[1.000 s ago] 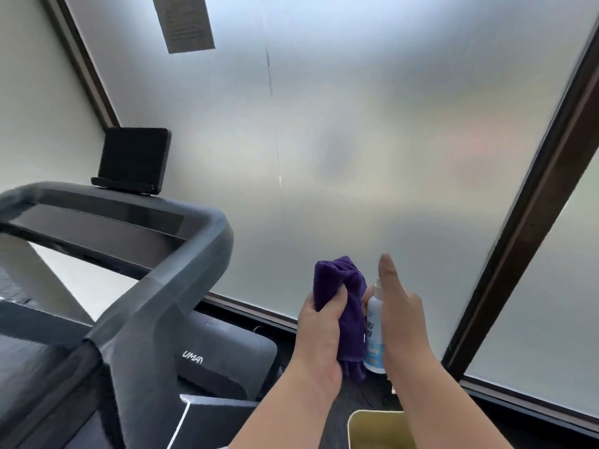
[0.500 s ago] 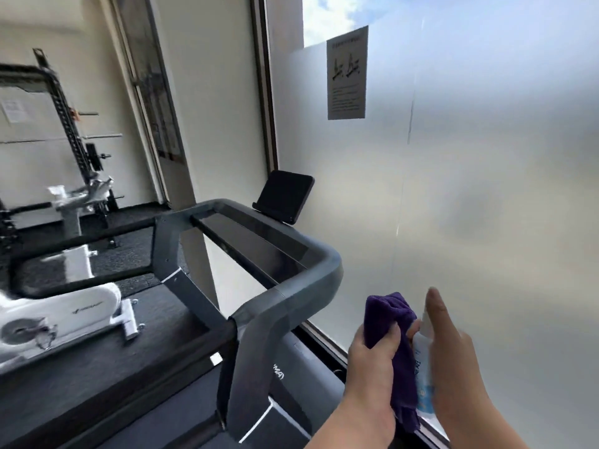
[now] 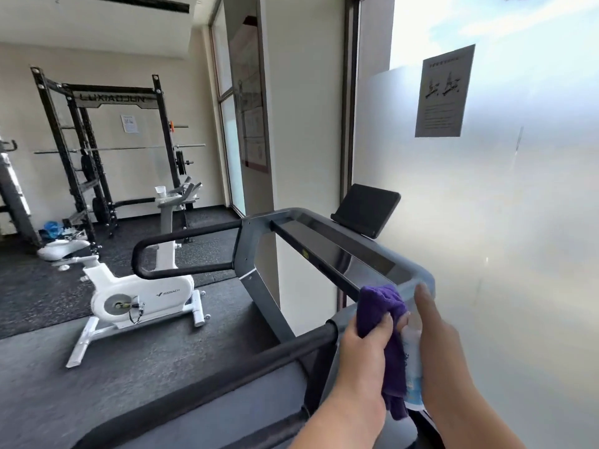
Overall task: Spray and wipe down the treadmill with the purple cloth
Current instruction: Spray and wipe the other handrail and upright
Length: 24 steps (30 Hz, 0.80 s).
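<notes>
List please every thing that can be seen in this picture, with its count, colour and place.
treadmill: one, grey with black handrails, in front of the person.
tablet stand: one, black, on the treadmill console by the window.
cloth: one, purple, in the left hand.
spray bottle: one, white and pale blue, in the right hand.
exercise bike: one, white, on the floor to the left.
power rack: one, black, against the far wall.
paper notice: one, grey, stuck on the frosted window.
left hand: one, grip closed round the cloth.
right hand: one, holds the bottle, forefinger stretched out above it.
</notes>
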Each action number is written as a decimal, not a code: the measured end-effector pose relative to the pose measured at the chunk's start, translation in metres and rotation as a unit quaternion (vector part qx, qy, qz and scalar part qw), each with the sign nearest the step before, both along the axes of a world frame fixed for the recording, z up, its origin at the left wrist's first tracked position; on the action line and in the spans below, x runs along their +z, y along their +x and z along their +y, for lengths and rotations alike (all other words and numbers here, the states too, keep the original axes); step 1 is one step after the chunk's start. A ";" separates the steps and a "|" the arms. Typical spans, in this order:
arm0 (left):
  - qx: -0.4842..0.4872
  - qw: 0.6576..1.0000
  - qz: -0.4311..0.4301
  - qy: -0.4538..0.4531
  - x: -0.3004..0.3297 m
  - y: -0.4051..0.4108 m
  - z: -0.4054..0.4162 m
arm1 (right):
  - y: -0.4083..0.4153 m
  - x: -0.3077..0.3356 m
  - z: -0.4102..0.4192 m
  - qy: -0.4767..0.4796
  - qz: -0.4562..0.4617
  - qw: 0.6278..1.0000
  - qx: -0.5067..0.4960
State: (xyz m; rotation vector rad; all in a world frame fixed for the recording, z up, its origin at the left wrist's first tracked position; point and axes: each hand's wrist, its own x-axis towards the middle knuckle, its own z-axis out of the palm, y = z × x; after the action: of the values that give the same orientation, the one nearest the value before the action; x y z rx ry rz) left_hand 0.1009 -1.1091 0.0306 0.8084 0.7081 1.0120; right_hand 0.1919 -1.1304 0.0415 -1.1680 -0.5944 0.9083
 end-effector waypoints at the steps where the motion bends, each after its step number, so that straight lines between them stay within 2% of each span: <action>1: -0.002 1.000 0.000 0.000 0.004 -0.015 0.006 | -0.014 0.002 0.008 -0.001 -0.001 1.000 -0.007; 7: 0.019 1.000 -0.011 0.013 0.022 -0.110 0.046 | -0.104 0.011 0.062 -0.018 -0.020 1.000 -0.016; 13: 0.047 0.999 -0.017 -0.015 0.017 -0.187 0.070 | -0.180 0.001 0.097 -0.041 -0.005 0.999 0.035; 18: 0.078 0.996 -0.034 -0.027 0.014 -0.218 0.067 | -0.210 -0.004 0.101 -0.014 -0.010 0.995 0.094; 21: 0.124 0.991 -0.034 -0.024 0.016 -0.225 0.057 | -0.222 -0.003 0.097 -0.025 0.002 0.988 0.151; 24: 0.176 0.983 -0.032 -0.034 0.018 -0.229 0.044 | -0.231 0.004 0.085 -0.007 -0.006 0.988 0.156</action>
State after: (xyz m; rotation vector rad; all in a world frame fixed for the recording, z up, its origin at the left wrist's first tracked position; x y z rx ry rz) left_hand -0.1282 -1.0650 0.0483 0.5988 0.8440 1.3184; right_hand -0.0390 -1.0452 0.0454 -1.1119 -0.7968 1.1732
